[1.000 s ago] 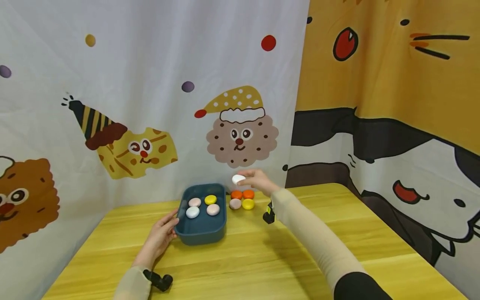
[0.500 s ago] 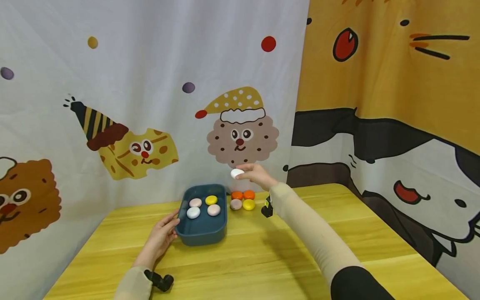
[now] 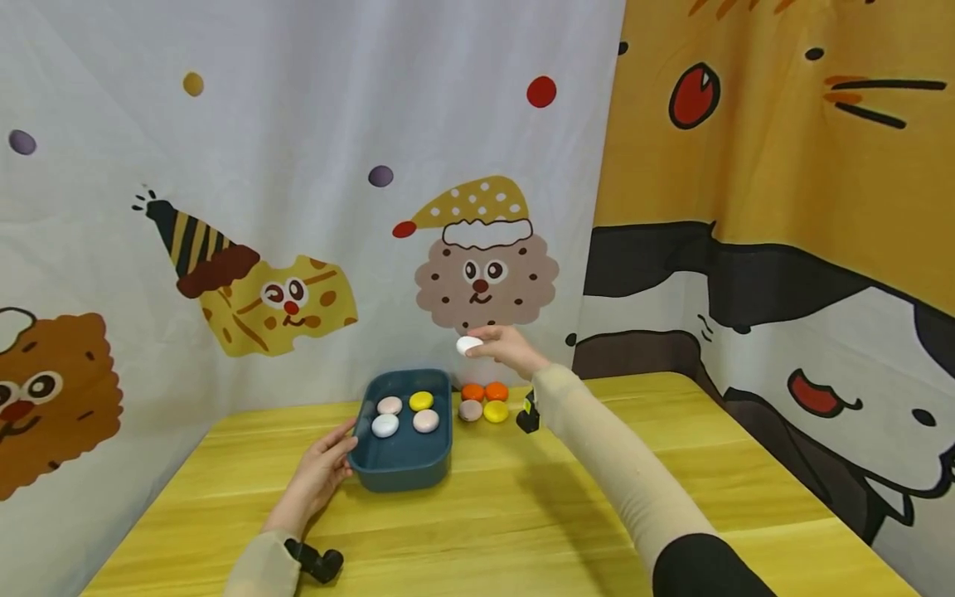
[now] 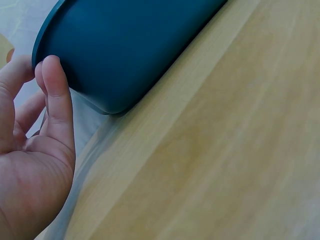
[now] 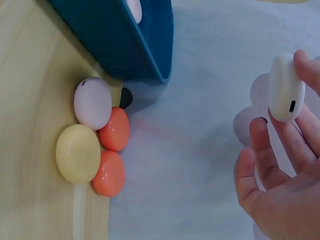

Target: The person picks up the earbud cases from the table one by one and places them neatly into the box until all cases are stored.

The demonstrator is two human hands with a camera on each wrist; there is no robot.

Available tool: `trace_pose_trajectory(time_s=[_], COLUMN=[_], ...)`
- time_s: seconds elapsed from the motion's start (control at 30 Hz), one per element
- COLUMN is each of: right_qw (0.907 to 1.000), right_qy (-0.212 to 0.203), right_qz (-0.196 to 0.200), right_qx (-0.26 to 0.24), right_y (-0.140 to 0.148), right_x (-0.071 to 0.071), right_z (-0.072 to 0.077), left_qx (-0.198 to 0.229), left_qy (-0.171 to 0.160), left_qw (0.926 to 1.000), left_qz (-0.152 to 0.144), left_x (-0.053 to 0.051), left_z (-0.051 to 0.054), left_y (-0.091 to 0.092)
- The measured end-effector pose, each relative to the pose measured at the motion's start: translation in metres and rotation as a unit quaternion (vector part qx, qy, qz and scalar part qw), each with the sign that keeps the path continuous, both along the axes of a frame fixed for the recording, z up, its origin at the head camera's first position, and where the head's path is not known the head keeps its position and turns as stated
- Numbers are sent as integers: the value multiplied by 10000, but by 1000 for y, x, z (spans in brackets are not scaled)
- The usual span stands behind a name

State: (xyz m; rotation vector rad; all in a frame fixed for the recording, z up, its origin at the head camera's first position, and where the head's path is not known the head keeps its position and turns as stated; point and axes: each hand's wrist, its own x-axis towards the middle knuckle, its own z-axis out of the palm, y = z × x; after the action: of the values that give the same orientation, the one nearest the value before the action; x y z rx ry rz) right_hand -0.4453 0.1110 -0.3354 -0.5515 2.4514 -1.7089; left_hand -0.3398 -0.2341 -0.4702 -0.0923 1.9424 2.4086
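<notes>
A blue rectangular bin (image 3: 399, 477) stands on the table, holding two pale pink discs, a yellow disc (image 3: 421, 401) and a white disc (image 3: 385, 426). My left hand (image 3: 317, 473) grips the bin's left rim, thumb and fingers on either side, as the left wrist view also shows. My right hand (image 3: 511, 349) pinches a white rounded piece (image 3: 468, 346) in the air, above and behind the discs beside the bin. In the right wrist view that piece (image 5: 287, 87) has a small dark slot, and the hand (image 5: 285, 175) holds it between thumb and fingers.
Right of the bin, two orange discs (image 3: 473, 393), a pinkish disc (image 3: 470, 410) and a yellow disc (image 3: 496, 412) sit close together on the table (image 3: 477, 531). A printed curtain (image 3: 313, 166) hangs directly behind the table's far edge.
My right hand has moved slightly up and to the left with the white piece. The left hand keeps its grip on the bin, and the head view has shifted slightly.
</notes>
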Motion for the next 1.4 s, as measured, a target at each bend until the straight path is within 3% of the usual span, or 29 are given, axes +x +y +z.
trace_pose_trajectory(time_s=[0.57,1.07,1.4], right_qw=[9994,9993,9986], right_qy=[205,113,223], right_qz=[161,304,402], right_qx=[228,181,247], right_y=[-25,-46,-60], right_x=[-3,-2,-7], right_z=[10,-1,-5], left_qx=[-65,19,-45], left_qy=[-27,-32,-72], left_qw=[10000,10000,9999], left_qz=[37,35,70], left_x=[-2,1,0], left_z=[7,-2,-1], left_y=[-2,-2,-1])
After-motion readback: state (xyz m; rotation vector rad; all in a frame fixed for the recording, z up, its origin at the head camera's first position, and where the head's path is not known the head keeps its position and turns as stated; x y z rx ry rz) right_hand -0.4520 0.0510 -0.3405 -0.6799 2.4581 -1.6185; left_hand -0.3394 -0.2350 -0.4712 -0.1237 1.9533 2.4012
